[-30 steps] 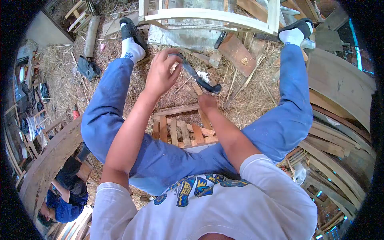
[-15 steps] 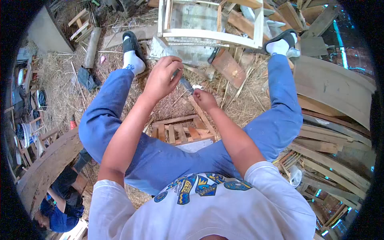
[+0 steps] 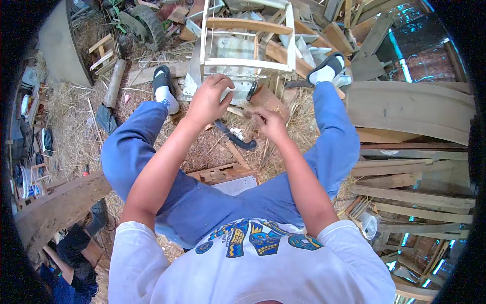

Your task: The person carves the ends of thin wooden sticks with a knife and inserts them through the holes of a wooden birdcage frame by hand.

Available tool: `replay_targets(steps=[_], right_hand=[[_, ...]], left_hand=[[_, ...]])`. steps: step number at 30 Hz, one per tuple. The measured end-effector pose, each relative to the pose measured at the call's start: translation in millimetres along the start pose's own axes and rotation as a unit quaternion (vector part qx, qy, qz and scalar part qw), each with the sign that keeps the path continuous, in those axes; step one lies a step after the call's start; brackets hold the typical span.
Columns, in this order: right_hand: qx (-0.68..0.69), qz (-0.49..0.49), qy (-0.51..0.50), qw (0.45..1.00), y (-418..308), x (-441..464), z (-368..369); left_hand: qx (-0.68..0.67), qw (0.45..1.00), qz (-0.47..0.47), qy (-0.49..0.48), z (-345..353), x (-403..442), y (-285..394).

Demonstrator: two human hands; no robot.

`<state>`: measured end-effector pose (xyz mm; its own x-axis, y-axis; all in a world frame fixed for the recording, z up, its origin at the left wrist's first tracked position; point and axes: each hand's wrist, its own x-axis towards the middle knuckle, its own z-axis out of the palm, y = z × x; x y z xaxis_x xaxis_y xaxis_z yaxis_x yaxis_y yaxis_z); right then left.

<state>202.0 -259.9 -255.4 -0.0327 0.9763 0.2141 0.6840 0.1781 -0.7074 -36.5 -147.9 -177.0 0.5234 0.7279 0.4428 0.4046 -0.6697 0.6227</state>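
My left hand [image 3: 208, 101] is raised in front of the pale wooden frame [image 3: 247, 64], its fingers curled inward. A small greyish-white patch shows by its fingertips, too unclear to name. Lower and to the right, my right hand [image 3: 271, 123] has its thumb and fingers pinched together. Whatever sits in that pinch is blurred and hidden. On the ground between my forearms lies a dark, curved bar-like object [image 3: 235, 136] with a thick end. The frame has slim whitish rails and a browner crosspiece, and stands beyond both hands.
A slatted wooden piece [image 3: 217, 175] and a light flat panel [image 3: 238, 185] lie between my thighs. Straw covers the ground [image 3: 76, 137]. Stacked planks [image 3: 415, 200] line the right side. A thick beam [image 3: 61, 207] and another person [image 3: 76, 258] are at lower left.
The view has shifted. My right hand has moved away from the dark curved object, which now shows on the ground. The hands are slightly farther apart; the left remains curled.
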Motion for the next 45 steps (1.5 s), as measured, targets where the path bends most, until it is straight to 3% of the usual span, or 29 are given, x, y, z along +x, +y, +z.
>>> replay_targets(steps=[2,4,5,6,9,13,16,28,32,34,35,37,38,40,41,42,44,45], right_hand=[[-0.015,0.020,-0.034,0.999,5.1,2.1,-12.1],[0.017,0.119,-0.019,0.993,-0.9,5.8,-16.3],[0.099,0.120,-0.018,0.988,-2.9,10.2,-15.5],[0.098,0.110,-0.018,0.989,-2.2,12.8,-14.0],[0.199,0.168,-0.032,0.965,12.8,21.1,-13.1],[0.244,0.111,0.022,0.963,-1.0,16.2,-22.1],[0.180,0.132,0.104,0.969,-9.6,16.8,-18.5],[0.142,0.130,0.261,0.946,-55.1,23.1,-24.4],[0.086,0.076,0.236,0.965,-72.2,26.9,-35.3],[0.097,0.076,0.215,0.969,-83.6,35.4,-46.4],[0.031,0.046,0.176,0.983,-91.0,40.2,-55.1],[-0.057,-0.030,0.124,0.990,-111.8,52.0,-70.9],[-0.053,-0.026,0.121,0.991,-116.1,58.5,-77.4],[-0.098,-0.118,0.048,0.987,-117.0,69.5,-91.1],[-0.094,-0.115,0.001,0.989,-114.7,73.6,-97.4],[-0.088,-0.112,0.002,0.990,-114.3,75.2,-101.8],[-0.084,-0.142,-0.032,0.986,-112.9,78.0,-106.3],[-0.079,-0.139,-0.032,0.987,-110.7,77.9,-105.9]], left_hand=[[0.010,1.000,-0.012,-0.011,-4.3,-0.4,2.6],[0.026,0.999,-0.025,-0.022,-10.4,-1.9,3.1],[0.019,0.997,-0.037,-0.057,-14.3,-2.2,3.1],[0.012,0.994,-0.050,-0.092,-19.5,-2.5,3.9],[0.029,0.995,-0.027,-0.092,-36.5,-4.9,11.8],[0.047,0.994,-0.028,-0.091,-42.7,-8.3,13.7],[0.043,0.994,-0.025,-0.101,-44.3,-5.3,8.9],[0.039,0.994,-0.039,-0.091,-26.2,-1.8,2.5],[0.040,0.993,-0.075,-0.085,-16.0,-3.4,6.4],[0.006,0.993,-0.115,-0.021,-5.4,-4.8,4.0],[0.008,0.993,-0.119,-0.023,-2.7,-5.3,4.2],[-0.076,0.969,-0.235,-0.023,-6.2,-3.2,17.1],[-0.074,0.968,-0.240,-0.027,-4.0,-2.8,20.2],[-0.293,0.878,-0.378,0.013,-4.4,0.6,33.0],[-0.448,0.770,-0.454,0.019,-10.3,0.3,44.0],[-0.443,0.770,-0.458,0.016,-10.2,0.9,51.5],[-0.549,0.608,-0.570,0.058,-7.7,2.1,60.9],[-0.555,0.598,-0.575,0.055,-7.9,3.2,63.2]])
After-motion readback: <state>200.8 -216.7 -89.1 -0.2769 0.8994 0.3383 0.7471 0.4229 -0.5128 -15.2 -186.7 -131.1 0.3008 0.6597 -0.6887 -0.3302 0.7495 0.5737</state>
